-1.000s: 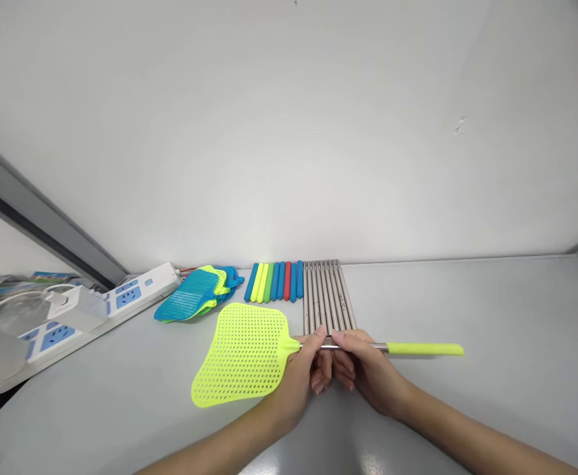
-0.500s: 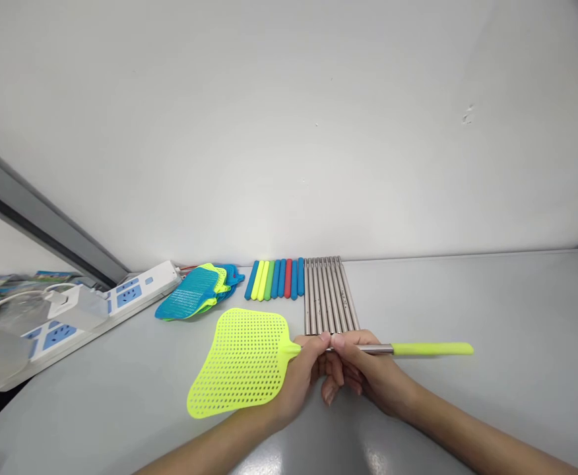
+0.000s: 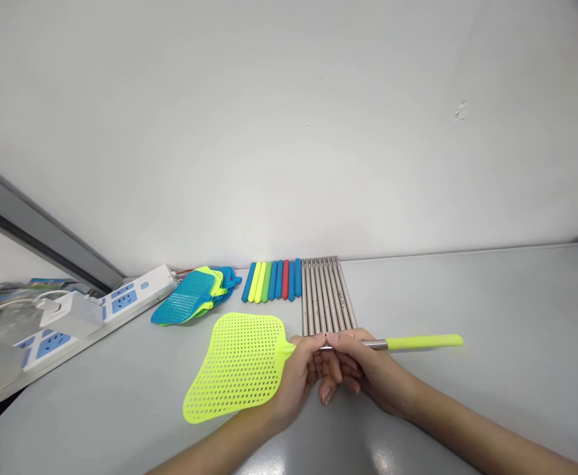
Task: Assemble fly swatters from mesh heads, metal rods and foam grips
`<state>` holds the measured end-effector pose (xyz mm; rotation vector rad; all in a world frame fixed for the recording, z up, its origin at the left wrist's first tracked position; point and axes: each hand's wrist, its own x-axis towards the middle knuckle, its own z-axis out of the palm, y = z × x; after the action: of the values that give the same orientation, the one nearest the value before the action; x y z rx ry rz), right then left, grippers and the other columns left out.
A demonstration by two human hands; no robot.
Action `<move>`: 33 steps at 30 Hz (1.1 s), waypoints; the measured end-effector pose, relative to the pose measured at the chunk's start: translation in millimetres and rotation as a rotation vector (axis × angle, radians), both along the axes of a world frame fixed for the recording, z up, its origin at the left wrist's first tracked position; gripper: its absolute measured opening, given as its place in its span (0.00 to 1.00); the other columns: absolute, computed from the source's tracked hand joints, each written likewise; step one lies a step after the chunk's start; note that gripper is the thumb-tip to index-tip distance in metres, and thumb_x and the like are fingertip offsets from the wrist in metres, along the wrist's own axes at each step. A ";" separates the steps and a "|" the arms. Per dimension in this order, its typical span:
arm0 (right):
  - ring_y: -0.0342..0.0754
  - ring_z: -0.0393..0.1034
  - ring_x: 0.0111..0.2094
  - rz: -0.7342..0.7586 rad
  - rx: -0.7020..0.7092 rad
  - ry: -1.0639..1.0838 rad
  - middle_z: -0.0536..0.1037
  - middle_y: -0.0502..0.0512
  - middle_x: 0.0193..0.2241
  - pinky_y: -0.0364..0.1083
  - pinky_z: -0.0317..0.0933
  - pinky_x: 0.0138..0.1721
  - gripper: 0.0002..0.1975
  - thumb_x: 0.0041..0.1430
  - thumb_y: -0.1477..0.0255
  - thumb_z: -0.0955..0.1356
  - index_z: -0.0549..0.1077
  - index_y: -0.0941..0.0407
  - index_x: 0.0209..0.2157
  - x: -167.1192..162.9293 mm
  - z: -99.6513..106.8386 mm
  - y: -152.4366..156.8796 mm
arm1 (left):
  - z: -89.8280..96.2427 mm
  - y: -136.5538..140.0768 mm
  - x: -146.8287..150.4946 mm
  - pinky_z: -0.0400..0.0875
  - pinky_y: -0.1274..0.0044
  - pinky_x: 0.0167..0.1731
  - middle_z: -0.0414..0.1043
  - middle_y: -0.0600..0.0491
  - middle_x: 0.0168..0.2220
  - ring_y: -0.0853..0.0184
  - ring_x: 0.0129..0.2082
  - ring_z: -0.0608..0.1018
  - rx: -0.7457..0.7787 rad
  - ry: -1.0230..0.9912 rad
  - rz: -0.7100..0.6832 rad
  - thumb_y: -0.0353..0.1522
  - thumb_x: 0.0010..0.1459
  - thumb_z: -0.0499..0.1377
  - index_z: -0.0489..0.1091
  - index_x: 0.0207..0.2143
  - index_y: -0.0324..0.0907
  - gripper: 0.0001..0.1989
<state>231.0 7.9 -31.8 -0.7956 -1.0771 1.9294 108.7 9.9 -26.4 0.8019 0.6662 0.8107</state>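
Both hands grip one fly swatter (image 3: 234, 366) held sideways over the front of the table. Its yellow-green mesh head points left, and its yellow-green handle sleeve (image 3: 423, 342) points right. My left hand (image 3: 303, 373) is closed on the neck and the metal rod beside the head. Closed on the same metal rod, my right hand (image 3: 368, 363) has its thumb tip close to the left thumb. The fingers curl beneath the rod, and the hands cover most of its middle. Just beyond the hands lies a row of several metal tubes (image 3: 326, 297).
Several coloured handle sleeves (image 3: 272, 281) lie side by side left of the tubes. Farther left is a stack of blue and yellow-green swatter heads (image 3: 183, 300). A white power strip (image 3: 153, 285) with plugs runs along the left edge. A white wall (image 3: 289, 132) rises behind the grey table (image 3: 491, 297).
The whole view has shifted slightly. Both hands keep their hold on the swatter, and its handle end sits a little farther left and higher in view.
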 end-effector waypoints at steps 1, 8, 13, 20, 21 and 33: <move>0.38 0.56 0.14 0.016 0.007 -0.006 0.63 0.51 0.11 0.38 0.42 0.14 0.21 0.55 0.67 0.57 0.63 0.62 0.14 -0.1 0.7 -0.1 | -0.7 -0.1 -0.3 0.61 0.75 0.20 0.56 0.54 0.06 0.71 0.10 0.63 0.004 0.011 0.000 0.36 0.54 0.42 0.65 0.11 0.34 0.24; 0.35 0.45 0.13 -0.085 -0.073 0.039 0.50 0.43 0.11 0.38 0.39 0.14 0.18 0.51 0.69 0.61 0.55 0.59 0.12 0.7 3.9 -3.8 | -7.2 0.0 2.0 0.52 0.79 0.12 0.49 0.57 0.03 0.73 0.06 0.58 -0.034 -0.026 0.052 0.34 0.51 0.45 0.55 0.05 0.39 0.23; 0.35 0.39 0.14 -0.150 -0.157 0.068 0.46 0.42 0.12 0.39 0.35 0.15 0.17 0.49 0.71 0.62 0.50 0.57 0.13 3.8 5.8 -4.5 | -6.9 4.2 5.1 0.50 0.79 0.11 0.49 0.57 0.03 0.74 0.05 0.56 -0.038 -0.015 0.035 0.35 0.49 0.47 0.53 0.05 0.40 0.23; 0.35 0.39 0.13 -0.153 -0.160 0.056 0.44 0.42 0.12 0.41 0.34 0.17 0.18 0.50 0.71 0.61 0.47 0.56 0.13 9.2 11.0 -3.8 | -2.1 8.6 0.0 0.51 0.78 0.12 0.48 0.58 0.03 0.74 0.05 0.56 0.012 0.060 0.037 0.36 0.49 0.47 0.52 0.05 0.40 0.23; 0.35 0.39 0.13 -0.150 -0.153 0.054 0.45 0.42 0.12 0.41 0.34 0.17 0.18 0.50 0.71 0.61 0.47 0.56 0.13 9.8 10.9 -3.5 | -1.8 9.0 -0.9 0.51 0.79 0.12 0.48 0.58 0.03 0.74 0.05 0.56 0.019 0.064 0.038 0.36 0.50 0.48 0.52 0.05 0.40 0.23; 0.35 0.39 0.13 -0.165 -0.154 0.074 0.45 0.42 0.12 0.41 0.34 0.17 0.18 0.50 0.71 0.61 0.46 0.56 0.14 14.1 5.0 -0.2 | -3.6 12.8 -4.2 0.49 0.79 0.10 0.45 0.60 0.02 0.75 0.04 0.54 0.043 0.124 0.097 0.37 0.46 0.50 0.47 0.05 0.42 0.22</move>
<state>245.1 7.7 -26.9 -0.8621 -0.8007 1.9010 104.4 22.7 -30.0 0.8696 0.8053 0.8707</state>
